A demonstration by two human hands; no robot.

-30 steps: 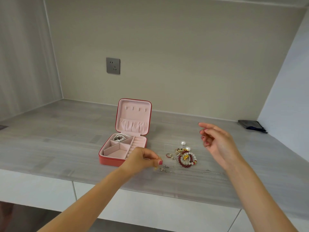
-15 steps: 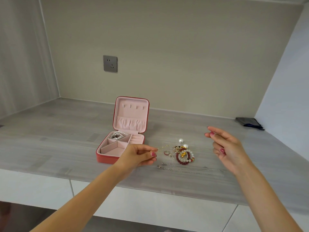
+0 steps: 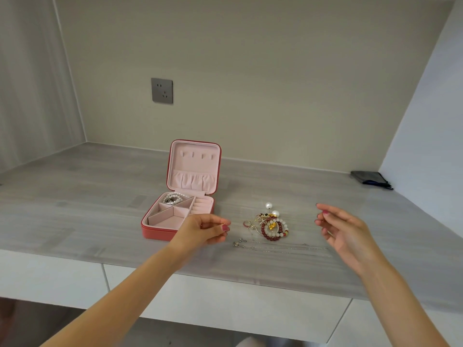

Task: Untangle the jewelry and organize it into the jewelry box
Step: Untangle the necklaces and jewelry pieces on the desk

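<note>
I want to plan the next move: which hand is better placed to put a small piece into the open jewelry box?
The left hand, probably. It pinches something small and gold beside the jewelry box, while the right hand is open and beyond the jewelry pile.

Left hand (image 3: 203, 231) nearer the jewelry box (image 3: 175, 216)

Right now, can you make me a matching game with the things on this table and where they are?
Things:
1. pearl bracelet
2. jewelry box
3. silver chain
4. dark pouch

Places:
A. far right corner of the counter
B. in the box's back left compartment
C. stretched along the counter, nearer than the tangled pile
D. open, left of the tangled pile

Pairs: 1-B, 2-D, 3-C, 4-A
</note>
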